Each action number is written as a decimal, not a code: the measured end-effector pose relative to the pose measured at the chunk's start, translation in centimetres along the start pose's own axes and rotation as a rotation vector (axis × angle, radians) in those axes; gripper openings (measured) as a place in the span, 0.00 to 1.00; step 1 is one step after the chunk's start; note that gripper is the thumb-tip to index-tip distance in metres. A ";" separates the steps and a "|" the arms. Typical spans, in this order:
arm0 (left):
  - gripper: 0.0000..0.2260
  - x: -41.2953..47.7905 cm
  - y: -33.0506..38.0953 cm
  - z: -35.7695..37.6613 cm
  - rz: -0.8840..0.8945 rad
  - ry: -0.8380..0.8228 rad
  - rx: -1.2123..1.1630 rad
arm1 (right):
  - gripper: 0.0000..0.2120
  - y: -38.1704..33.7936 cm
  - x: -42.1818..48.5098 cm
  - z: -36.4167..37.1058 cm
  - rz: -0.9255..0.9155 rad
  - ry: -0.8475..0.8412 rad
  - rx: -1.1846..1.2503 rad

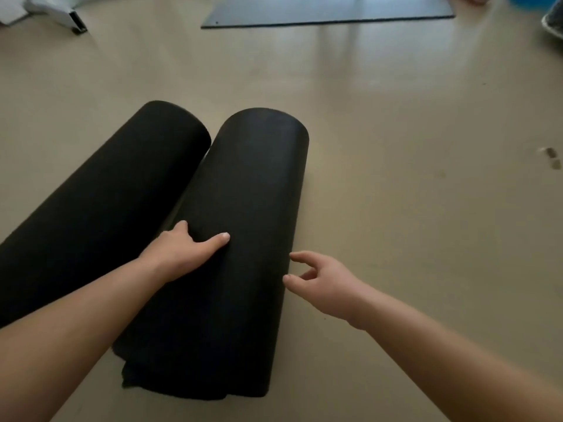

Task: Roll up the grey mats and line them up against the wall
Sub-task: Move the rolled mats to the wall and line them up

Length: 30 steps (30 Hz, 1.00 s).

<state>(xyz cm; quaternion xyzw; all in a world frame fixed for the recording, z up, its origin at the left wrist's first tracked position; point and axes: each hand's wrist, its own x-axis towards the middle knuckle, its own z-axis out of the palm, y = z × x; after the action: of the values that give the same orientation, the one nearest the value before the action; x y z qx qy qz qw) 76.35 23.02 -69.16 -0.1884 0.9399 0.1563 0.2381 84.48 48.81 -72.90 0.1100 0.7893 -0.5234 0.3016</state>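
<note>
While the right roll (240,239) lies beside the left roll (100,202) on the floor (396,147), nudging it evenly along its length should keep them parallel. Left hand (185,248) rests flat and open on it; right hand (320,281) hovers loosely open at its right edge, holding nothing. A flat mat (329,10) waits far off.

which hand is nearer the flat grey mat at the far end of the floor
Left. The left hand rests on top of the nearer rolled mat, slightly farther forward toward the flat grey mat. The right hand hovers at that roll's right edge, a little farther back.
</note>
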 end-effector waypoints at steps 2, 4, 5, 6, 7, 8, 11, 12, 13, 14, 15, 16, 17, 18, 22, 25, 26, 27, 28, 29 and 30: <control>0.59 -0.3 -0.2 0.2 -0.037 -0.030 -0.027 | 0.29 0.0 0.1 0.6 0.016 -0.019 0.008; 0.59 -0.9 0.3 0.7 -0.020 -0.001 -0.025 | 0.32 0.0 0.2 0.9 0.031 -0.019 0.025; 0.57 -1.4 0.7 1.3 0.008 0.017 -0.007 | 0.34 0.1 0.3 0.9 0.030 -0.006 0.033; 0.54 -2.1 1.1 1.9 0.050 0.038 0.011 | 0.37 0.2 0.3 1.0 0.018 0.012 0.036; 0.49 -2.7 1.3 2.5 0.102 0.061 0.008 | 0.41 0.5 0.4 1.1 0.004 0.038 0.046; 0.45 -3.2 1.3 3.0 0.160 0.079 -0.038 | 0.47 0.7 0.3 1.2 0.004 0.079 0.070; 0.43 -3.6 0.7 3.5 0.227 0.066 -0.128 | 0.62 2.0 -0.2 0.7 0.084 0.209 0.087; 0.48 -3.5 0.6 3.6 0.197 0.047 -0.096 | 0.63 2.5 -0.6 0.3 0.105 0.224 0.061; 0.52 -3.6 0.8 3.7 0.152 0.014 -0.086 | 0.64 2.9 -0.9 -0.1 0.115 0.236 0.044; 0.55 -4.0 1.2 3.9 0.116 -0.031 -0.126 | 0.63 3.2 -1.4 -0.6 0.110 0.251 0.036; 0.55 -4.3 1.8 4.4 0.101 -0.069 -0.187 | 0.61 3.5 -1.7 -1.1 0.088 0.270 0.032; 0.54 -4.6 2.4 4.8 0.125 -0.083 -0.235 | 0.58 3.7 -2.0 -1.6 0.052 0.290 0.022; 0.51 -5.1 2.9 5.2 0.165 -0.080 -0.259 | 0.54 3.8 -2.3 -2.1 0.004 0.305 -0.001; 0.46 -5.6 3.2 5.5 0.212 -0.066 -0.262 | 0.50 4.0 -2.7 -2.7 -0.059 0.321 -0.045; 0.35 -6.3 3.6 5.4 0.339 -0.042 -0.292 | 0.37 4.5 -3.6 -5.1 -0.200 0.415 -0.160; 0.54 -6.7 4.4 6.4 0.146 -0.134 -0.290 | 0.42 4.6 -4.0 -6.2 -0.097 0.463 -0.159; 0.55 -7.2 5.0 7.1 0.097 -0.216 -0.344 | 0.44 4.8 -4.2 -6.6 -0.072 0.475 -0.191; 0.52 -8.0 5.9 7.9 0.112 -0.291 -0.401 | 0.45 5.0 -4.4 -7.0 -0.055 0.483 -0.225; 0.47 -8.8 6.9 8.8 0.158 -0.332 -0.453 | 0.45 5.3 -4.7 -7.6 -0.038 0.486 -0.247; 0.41 -9.6 7.9 9.7 0.206 -0.322 -0.499 | 0.44 5.6 -5.0 -8.2 -0.024 0.492 -0.257; 0.35 -10.2 8.9 10.5 0.253 -0.274 -0.531 | 0.43 5.9 -5.3 -8.8 -0.009 0.501 -0.265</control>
<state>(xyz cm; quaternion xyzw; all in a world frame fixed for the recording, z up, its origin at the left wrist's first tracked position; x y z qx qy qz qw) 84.91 37.71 -70.98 -0.1031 0.8416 0.4481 0.2835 88.42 59.92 -71.85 0.1919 0.9013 -0.3735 0.1065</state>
